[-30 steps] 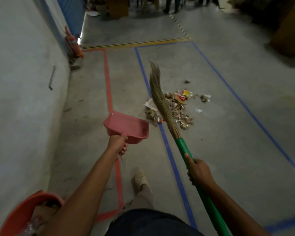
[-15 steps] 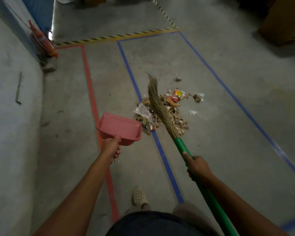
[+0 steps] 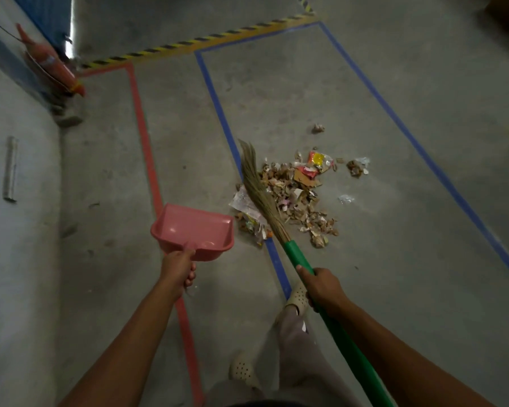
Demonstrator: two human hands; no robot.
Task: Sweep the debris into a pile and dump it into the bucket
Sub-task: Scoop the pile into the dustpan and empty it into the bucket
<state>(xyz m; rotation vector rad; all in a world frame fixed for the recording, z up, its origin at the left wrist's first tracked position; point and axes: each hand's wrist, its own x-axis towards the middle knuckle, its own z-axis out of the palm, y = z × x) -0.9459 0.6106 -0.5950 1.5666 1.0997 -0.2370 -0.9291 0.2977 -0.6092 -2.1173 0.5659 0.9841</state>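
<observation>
Head view: left hand (image 3: 178, 271) grips dustpan (image 3: 194, 227) handle, right hand (image 3: 323, 286) grips broom (image 3: 295, 255) shaft, fingers curled round; centre-frame debris (image 3: 294, 195) probably light, loose, easily scattered.

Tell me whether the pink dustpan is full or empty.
Empty: the dustpan shows a bare pink inside; the debris lies on the floor.

A loose pile of debris (image 3: 299, 198), paper scraps, wrappers and dry husks, lies on the concrete floor (image 3: 394, 274), with a few bits strayed to its right. A grass broom (image 3: 260, 195) with a green handle slants across the pile's left edge. A pink dustpan (image 3: 193, 230) is just left of it, mouth facing away.
</observation>
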